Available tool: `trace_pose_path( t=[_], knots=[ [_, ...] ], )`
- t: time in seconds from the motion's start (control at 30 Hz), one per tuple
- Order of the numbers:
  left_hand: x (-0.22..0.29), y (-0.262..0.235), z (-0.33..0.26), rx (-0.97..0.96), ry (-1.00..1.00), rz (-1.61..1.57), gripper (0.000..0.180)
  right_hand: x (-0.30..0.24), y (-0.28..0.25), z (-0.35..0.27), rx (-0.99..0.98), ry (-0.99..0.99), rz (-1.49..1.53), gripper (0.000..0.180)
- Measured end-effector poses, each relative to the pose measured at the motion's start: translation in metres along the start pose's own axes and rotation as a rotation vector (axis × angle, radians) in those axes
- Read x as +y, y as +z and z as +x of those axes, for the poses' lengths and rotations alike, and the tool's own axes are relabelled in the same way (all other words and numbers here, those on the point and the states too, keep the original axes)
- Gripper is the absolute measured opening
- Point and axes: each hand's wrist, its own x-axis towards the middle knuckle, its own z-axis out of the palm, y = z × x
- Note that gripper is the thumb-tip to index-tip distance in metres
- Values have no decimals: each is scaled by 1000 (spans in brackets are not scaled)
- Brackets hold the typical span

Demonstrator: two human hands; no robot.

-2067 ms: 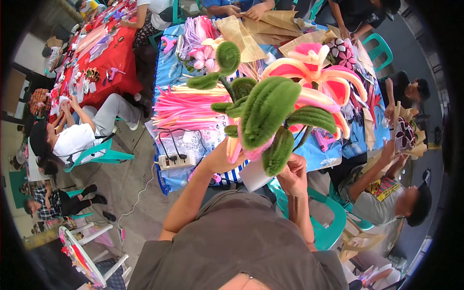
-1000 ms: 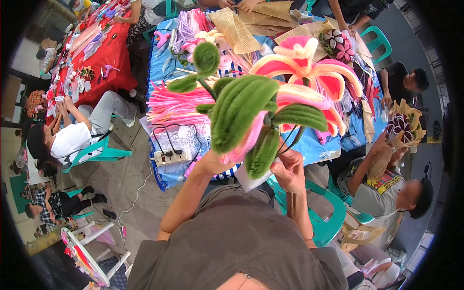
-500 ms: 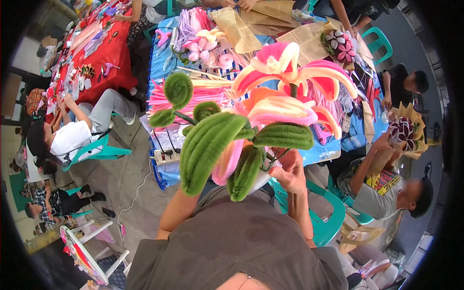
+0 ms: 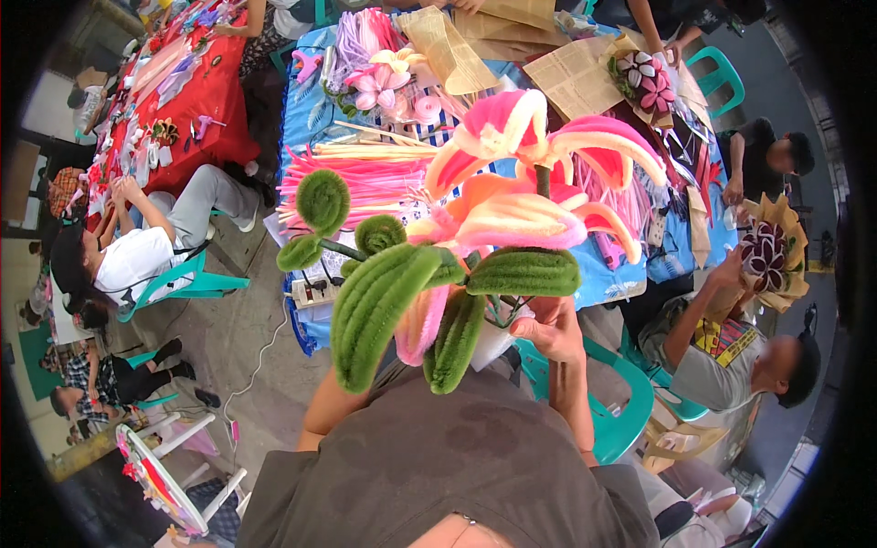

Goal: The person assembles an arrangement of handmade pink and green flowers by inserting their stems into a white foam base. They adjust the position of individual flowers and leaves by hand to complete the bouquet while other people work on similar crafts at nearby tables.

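In front of my chest is a potted flower made of fuzzy pipe cleaners. Its large pink and peach petals (image 4: 521,219) spread out at the top. Broad green leaves (image 4: 379,310) hang below them, and a curled green bud (image 4: 322,202) sticks out to the left. A small white pot (image 4: 494,343) shows under the leaves. My right hand (image 4: 554,334) is closed around the pot's right side, thumb toward me. My left forearm (image 4: 333,406) reaches up behind the leaves, which hide the left hand and its fingers.
Beyond the flower stands a table with a blue cloth (image 4: 306,100), holding pink pipe cleaners (image 4: 356,187), brown wrapping paper (image 4: 571,78) and a power strip (image 4: 315,292). A green chair (image 4: 630,411) is close on my right. At right a person holds a wrapped dark bouquet (image 4: 772,251).
The potted flower has shifted slightly left and tipped a little, its leaves now lower toward me. My right hand keeps its hold on the pot.
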Motion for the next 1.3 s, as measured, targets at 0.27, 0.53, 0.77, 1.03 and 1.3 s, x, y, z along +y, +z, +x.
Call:
trace_pose_path(
  t=[0.27, 0.53, 0.77, 1.03, 1.3],
  knots=[
    [0, 0, -1, -4, -13, -4, 51, 0, 0, 3, 1, 67, 18, 66],
    [1, 0, -1, 3, -18, -6, 48, 1, -3, 6, -20, 60, 16, 64],
    [-2, -1, -3, 8, -34, -5, 45, 5, -5, 5, -48, 114, 24, 70],
    [-3, -3, 2, 6, -34, -30, 43, 5, -7, 8, -46, 102, 14, 72],
    [-7, -5, 2, 10, -53, -32, 40, 4, -9, 8, -43, 108, 37, 71]
  ],
)
